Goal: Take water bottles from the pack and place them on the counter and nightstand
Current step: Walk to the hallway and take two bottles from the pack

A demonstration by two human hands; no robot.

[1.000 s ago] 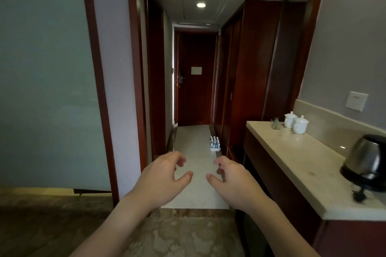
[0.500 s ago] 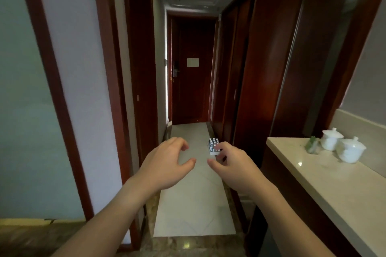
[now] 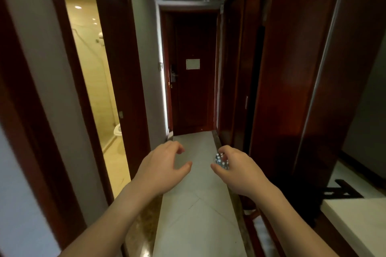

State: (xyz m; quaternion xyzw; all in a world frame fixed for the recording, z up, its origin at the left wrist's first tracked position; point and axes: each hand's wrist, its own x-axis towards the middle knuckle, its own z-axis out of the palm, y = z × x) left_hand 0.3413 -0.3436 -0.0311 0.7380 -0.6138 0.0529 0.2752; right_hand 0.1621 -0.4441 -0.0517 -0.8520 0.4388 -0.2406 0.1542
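Note:
A shrink-wrapped pack of small water bottles (image 3: 221, 160) stands on the pale hallway floor by the right-hand wardrobe, some way ahead and partly hidden behind my right hand. My left hand (image 3: 161, 168) is held out in front of me, fingers curled and apart, holding nothing. My right hand (image 3: 235, 170) is held out the same way, empty, overlapping the pack in the view but well short of it. A corner of the light stone counter (image 3: 355, 221) shows at the lower right. No nightstand is in view.
A narrow hallway runs ahead to a dark wooden door (image 3: 193, 81). Tall dark wood wardrobe panels (image 3: 282, 79) line the right side. On the left, an open doorway leads into a lit tiled bathroom (image 3: 98, 89) with a toilet (image 3: 117, 131).
The view has advanced down the hallway; the counter with its cups and kettle slid out to the right, the bathroom doorway opened on the left. Both hands stay raised and empty.

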